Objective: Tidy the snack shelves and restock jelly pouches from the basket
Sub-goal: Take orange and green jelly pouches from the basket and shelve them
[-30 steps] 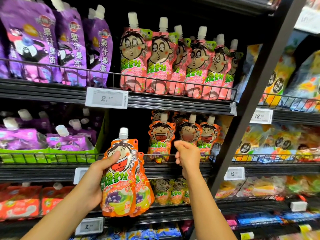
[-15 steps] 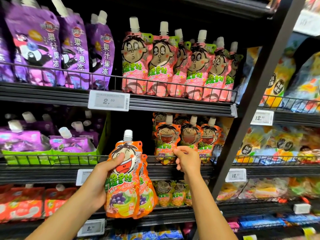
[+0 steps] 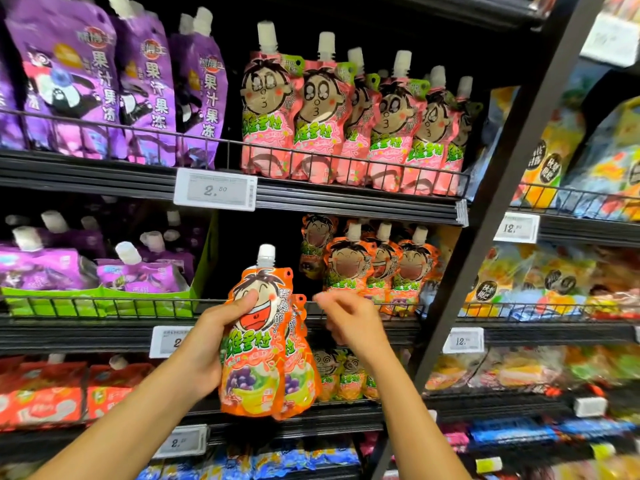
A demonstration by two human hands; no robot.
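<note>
Orange jelly pouches (image 3: 258, 344), at least two stacked face to face, stood upright in my left hand (image 3: 204, 344), thumb pressed over the cartoon face, white spout pointing up. My right hand (image 3: 349, 323) hovered just beside them to the right, fingers loosely curled and holding nothing, blurred in front of the wire rail (image 3: 114, 303). The matching orange row (image 3: 374, 268) stood up and to the right, behind that rail on the middle shelf. I judged my right hand nearer the row, so the pouches would travel upright, up and rightward.
</note>
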